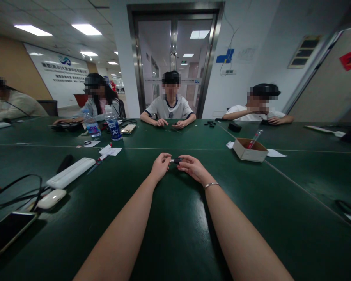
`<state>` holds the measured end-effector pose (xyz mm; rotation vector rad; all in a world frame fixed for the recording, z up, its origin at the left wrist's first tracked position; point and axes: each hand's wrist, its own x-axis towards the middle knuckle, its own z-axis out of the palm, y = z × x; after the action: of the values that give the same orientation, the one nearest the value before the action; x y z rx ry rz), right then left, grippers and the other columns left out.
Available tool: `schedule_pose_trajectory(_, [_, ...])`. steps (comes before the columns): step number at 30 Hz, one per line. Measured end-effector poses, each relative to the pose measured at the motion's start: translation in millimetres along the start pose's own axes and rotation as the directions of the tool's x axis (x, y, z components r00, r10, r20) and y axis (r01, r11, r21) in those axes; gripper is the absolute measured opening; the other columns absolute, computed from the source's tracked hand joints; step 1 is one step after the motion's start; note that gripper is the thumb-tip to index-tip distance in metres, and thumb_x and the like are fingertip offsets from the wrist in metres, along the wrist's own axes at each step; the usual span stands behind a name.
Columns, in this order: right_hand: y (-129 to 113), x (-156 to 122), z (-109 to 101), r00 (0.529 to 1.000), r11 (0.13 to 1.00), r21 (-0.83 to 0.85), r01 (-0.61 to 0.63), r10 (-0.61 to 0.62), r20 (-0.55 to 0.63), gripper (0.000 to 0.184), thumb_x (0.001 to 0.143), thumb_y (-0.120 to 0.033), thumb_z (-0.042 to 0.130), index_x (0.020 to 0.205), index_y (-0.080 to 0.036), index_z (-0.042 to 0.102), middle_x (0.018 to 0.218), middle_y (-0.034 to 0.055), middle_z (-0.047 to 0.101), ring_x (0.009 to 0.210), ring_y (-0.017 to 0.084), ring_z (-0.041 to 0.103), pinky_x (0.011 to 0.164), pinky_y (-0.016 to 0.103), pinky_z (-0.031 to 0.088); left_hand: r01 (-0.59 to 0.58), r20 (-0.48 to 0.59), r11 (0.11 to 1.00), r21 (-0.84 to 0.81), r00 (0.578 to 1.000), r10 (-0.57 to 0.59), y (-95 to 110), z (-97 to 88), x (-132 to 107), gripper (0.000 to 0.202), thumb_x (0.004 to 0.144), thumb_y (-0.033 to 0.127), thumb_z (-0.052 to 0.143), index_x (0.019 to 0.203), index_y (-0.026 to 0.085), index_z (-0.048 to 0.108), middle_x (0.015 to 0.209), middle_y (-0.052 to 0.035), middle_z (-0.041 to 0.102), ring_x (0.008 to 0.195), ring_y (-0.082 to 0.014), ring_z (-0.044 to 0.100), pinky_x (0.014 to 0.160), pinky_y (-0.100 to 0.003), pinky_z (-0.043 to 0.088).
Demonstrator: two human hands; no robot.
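Both my arms reach forward over a dark green table [175, 218]. My left hand [160, 166] and my right hand [193, 167] meet at the middle, fingers pinched on the two ends of a small dark object with a silvery part [176, 160], held just above the tabletop. A thin bracelet [211, 184] circles my right wrist. What the small object is cannot be made out.
A small cardboard box [249, 150] with a red-tipped pen stands to the right. A white power strip [70, 172], a white charger [51, 198], cables and a phone [6, 234] lie at left. Two water bottles [112, 123] stand farther back. Several people sit across the table.
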<state>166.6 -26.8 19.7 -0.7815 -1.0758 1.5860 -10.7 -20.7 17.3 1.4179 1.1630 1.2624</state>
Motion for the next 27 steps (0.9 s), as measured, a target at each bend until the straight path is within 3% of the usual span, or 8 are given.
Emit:
schedule_pose_trajectory(2, [-0.2,0.0,-0.3,1.0,1.0,-0.003,-0.002,0.002,0.01,0.03,0.066,-0.005,0.078,0.092,-0.016,0.068,0.08,0.0015,0.066,0.07,0.015,0.068,0.069,0.025,0.06,-0.028,-0.007,0.999,0.019,1.0,0.028,-1.0,-0.1,0.1,0.024,0.08,0.028,0.061,0.102,0.017,0.057,0.079,-0.0006,0.056,0.058,-0.009,0.052,0.048,-0.018,0.041])
schedule_pose_trajectory(6, [-0.2,0.3,-1.2,1.0,1.0,-0.015,0.001,0.0,0.022,0.03,0.067,-0.005,0.079,0.092,-0.017,0.067,0.081,0.0019,0.066,0.07,0.014,0.068,0.071,0.026,0.06,0.009,0.026,0.999,0.034,1.0,-0.01,0.3,0.1,-1.6,0.023,0.087,0.032,0.051,0.102,0.016,0.057,0.072,-0.0002,0.055,0.052,-0.0081,0.048,0.045,-0.018,0.038])
schedule_pose_trajectory(9, [0.3,0.8,-1.8,1.0,1.0,-0.02,0.001,0.0,0.021,0.03,0.068,-0.005,0.079,0.093,-0.016,0.067,0.082,0.0026,0.066,0.07,0.015,0.067,0.072,0.027,0.059,-0.026,0.004,0.998,0.052,1.0,0.026,1.3,-0.1,-2.7,0.026,0.082,0.032,0.059,0.103,0.017,0.058,0.08,-0.0017,0.057,0.059,-0.0091,0.052,0.048,-0.017,0.04])
schedule_pose_trajectory(12, [1.0,1.5,-2.3,1.0,1.0,-0.022,-0.002,0.002,0.02,0.031,0.067,-0.005,0.079,0.093,-0.016,0.067,0.082,0.0026,0.066,0.071,0.015,0.068,0.072,0.028,0.059,0.012,0.012,0.999,0.042,1.0,-0.013,1.2,-0.5,-2.7,0.026,0.086,0.036,0.054,0.1,0.016,0.059,0.075,-0.0021,0.057,0.057,-0.0093,0.05,0.047,-0.018,0.039])
schedule_pose_trajectory(17, [2.0,1.8,-2.4,1.0,1.0,-0.014,0.006,-0.005,0.028,0.032,0.065,-0.006,0.08,0.093,-0.016,0.067,0.076,0.0008,0.065,0.068,0.015,0.067,0.071,0.026,0.058,-0.018,0.011,0.998,0.066,1.0,0.018,0.7,-0.3,-1.8,0.027,0.079,0.028,0.061,0.103,0.017,0.059,0.082,-0.0025,0.058,0.061,-0.0097,0.052,0.047,-0.017,0.041])
schedule_pose_trajectory(20, [2.1,1.5,-2.1,1.0,1.0,-0.02,0.007,-0.007,0.027,0.032,0.065,-0.006,0.08,0.093,-0.016,0.066,0.077,0.0009,0.065,0.068,0.014,0.067,0.072,0.027,0.058,0.011,0.046,0.999,0.05,0.999,-0.013,0.8,0.2,-2.5,0.024,0.085,0.032,0.053,0.101,0.016,0.059,0.072,-0.0008,0.056,0.053,-0.0088,0.048,0.045,-0.018,0.039])
schedule_pose_trajectory(24, [1.4,1.1,-1.7,1.0,1.0,-0.025,0.009,-0.008,0.024,0.031,0.067,-0.005,0.079,0.092,-0.017,0.066,0.081,0.0016,0.066,0.068,0.014,0.067,0.072,0.028,0.059,-0.039,0.063,0.997,0.069,0.997,0.035,1.1,0.2,-4.2,0.026,0.08,0.029,0.059,0.103,0.017,0.06,0.083,-0.0023,0.058,0.059,-0.0096,0.051,0.046,-0.018,0.04])
schedule_pose_trajectory(27, [0.9,0.8,-1.5,0.999,1.0,-0.022,0.012,-0.011,0.035,0.03,0.067,-0.005,0.079,0.092,-0.017,0.066,0.08,0.0014,0.066,0.068,0.014,0.067,0.071,0.027,0.059,-0.024,0.092,0.998,0.06,0.996,0.019,0.6,0.1,-4.9,0.026,0.086,0.036,0.05,0.101,0.017,0.06,0.07,0.0002,0.053,0.052,-0.0086,0.046,0.044,-0.018,0.036])
